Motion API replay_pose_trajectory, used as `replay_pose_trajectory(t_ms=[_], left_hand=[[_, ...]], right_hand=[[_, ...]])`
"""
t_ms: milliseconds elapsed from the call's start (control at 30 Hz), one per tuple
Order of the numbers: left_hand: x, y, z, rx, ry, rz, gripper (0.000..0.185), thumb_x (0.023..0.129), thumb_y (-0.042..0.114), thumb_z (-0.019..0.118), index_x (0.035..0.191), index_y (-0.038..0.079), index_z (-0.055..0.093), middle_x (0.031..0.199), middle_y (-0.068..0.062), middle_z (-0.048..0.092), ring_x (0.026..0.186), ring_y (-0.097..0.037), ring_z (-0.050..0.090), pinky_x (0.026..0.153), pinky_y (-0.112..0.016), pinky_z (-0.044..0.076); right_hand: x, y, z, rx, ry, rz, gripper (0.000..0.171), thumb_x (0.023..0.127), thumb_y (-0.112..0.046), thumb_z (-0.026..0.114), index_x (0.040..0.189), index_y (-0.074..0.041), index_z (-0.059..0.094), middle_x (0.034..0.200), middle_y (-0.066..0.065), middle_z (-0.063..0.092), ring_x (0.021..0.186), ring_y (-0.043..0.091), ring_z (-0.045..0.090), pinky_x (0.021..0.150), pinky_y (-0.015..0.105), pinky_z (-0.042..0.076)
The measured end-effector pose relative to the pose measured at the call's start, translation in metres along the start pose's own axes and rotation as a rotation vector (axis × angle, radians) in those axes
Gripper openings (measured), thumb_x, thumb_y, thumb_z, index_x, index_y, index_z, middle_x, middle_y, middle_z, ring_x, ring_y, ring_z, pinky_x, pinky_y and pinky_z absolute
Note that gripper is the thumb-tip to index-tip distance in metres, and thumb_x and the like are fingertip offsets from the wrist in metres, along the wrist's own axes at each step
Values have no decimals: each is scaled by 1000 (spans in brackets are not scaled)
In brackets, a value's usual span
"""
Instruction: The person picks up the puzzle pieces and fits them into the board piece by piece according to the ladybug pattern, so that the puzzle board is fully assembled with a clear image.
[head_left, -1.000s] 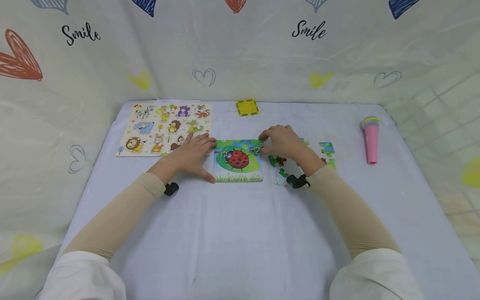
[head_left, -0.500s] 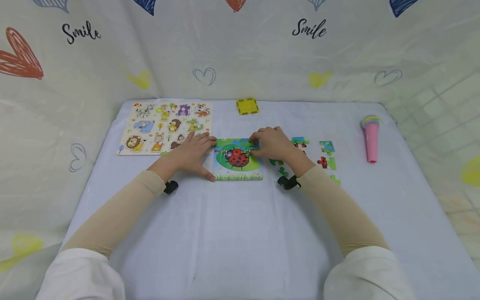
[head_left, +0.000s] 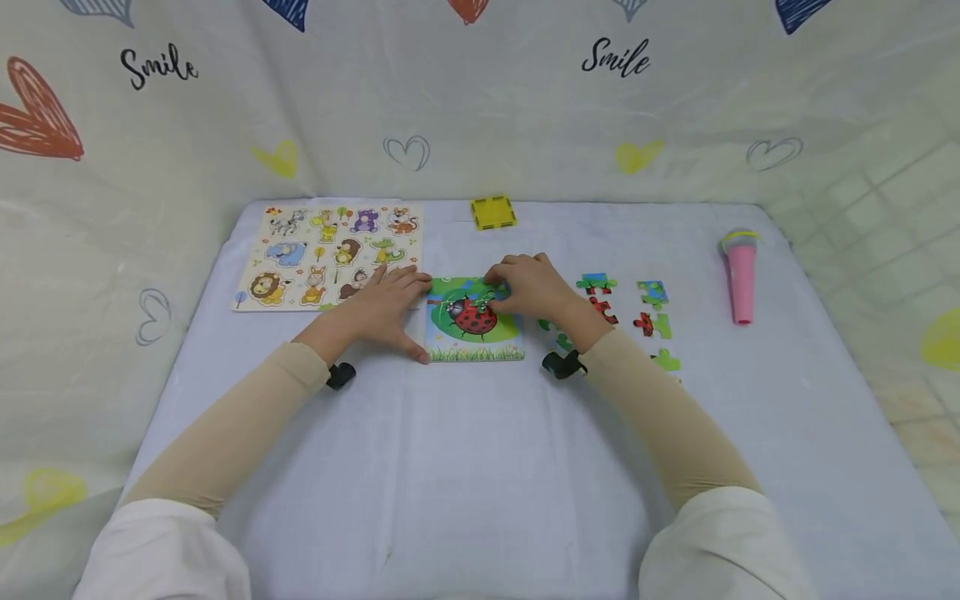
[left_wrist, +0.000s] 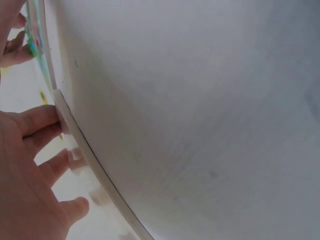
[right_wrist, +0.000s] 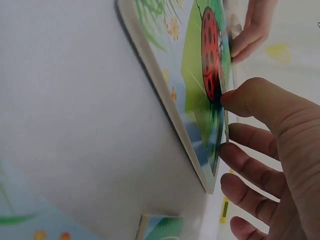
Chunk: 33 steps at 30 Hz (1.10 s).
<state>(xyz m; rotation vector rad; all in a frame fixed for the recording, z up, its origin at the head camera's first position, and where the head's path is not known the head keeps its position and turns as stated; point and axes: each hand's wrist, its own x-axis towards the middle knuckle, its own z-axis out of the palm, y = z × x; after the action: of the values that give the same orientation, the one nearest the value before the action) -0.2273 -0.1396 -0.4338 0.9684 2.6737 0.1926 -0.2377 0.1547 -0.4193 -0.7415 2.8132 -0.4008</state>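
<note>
A square ladybug puzzle board (head_left: 468,354) lies flat on the table in the head view. My left hand (head_left: 378,310) rests at its left side, fingers spread, with the thumb at the near corner and fingertips at the far corner. Over the board's upper right part, my right hand (head_left: 534,292) pinches a small jigsaw piece (head_left: 483,303) between thumb and fingers. Seen from the right wrist, the thumb (right_wrist: 247,100) overlaps the ladybug (right_wrist: 210,55) picture, and the piece is mostly hidden edge-on.
Loose jigsaw pieces (head_left: 597,283) lie to the right in columns, some behind the right forearm. An animal peg puzzle (head_left: 251,287) is at back left, partly under the left hand. A yellow square tile (head_left: 493,213) sits at the back, a pink toy microphone (head_left: 742,283) far right.
My right hand has moved left over the board, carrying the jigsaw piece from the right edge toward the ladybug. More loose pieces show behind it. The left hand has stayed in place.
</note>
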Motion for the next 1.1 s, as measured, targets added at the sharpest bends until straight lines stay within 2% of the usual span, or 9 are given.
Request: replay_pose_trajectory(t_ms=[267,567,900,1100], left_hand=[[-2,0,-1,-15,1,-4,136,62,87,76,162,8,31,171,-10,25,161,-35,8,126,-65,0],[-3,0,-1,-30,-7,-16,135,61,86,78,162,8,31,171,-10,25,161,-35,8,125,-67,1],[-3,0,-1,-44,-7,-11,133,62,83,79,162,8,31,171,-10,25,161,-35,8,125,-67,0],[-2,0,0,-39,-10,-9,133,63,83,79,162,8,31,171,-10,25,161,-36,7,125,-68,0]], right_hand=[[5,-7,3,-22,20,-21,42,92,-41,75,129,-20,72,124,1,68,116,22,62,108,55,35],[14,-15,6,-59,21,-29,42,92,-44,75,127,-22,74,130,2,67,124,27,57,108,55,37],[21,-21,11,-96,9,-38,43,92,-44,75,129,-22,74,136,2,64,125,30,56,107,56,39],[22,-23,10,-151,8,-50,42,94,-48,73,131,-26,74,133,0,67,121,29,58,107,55,38]])
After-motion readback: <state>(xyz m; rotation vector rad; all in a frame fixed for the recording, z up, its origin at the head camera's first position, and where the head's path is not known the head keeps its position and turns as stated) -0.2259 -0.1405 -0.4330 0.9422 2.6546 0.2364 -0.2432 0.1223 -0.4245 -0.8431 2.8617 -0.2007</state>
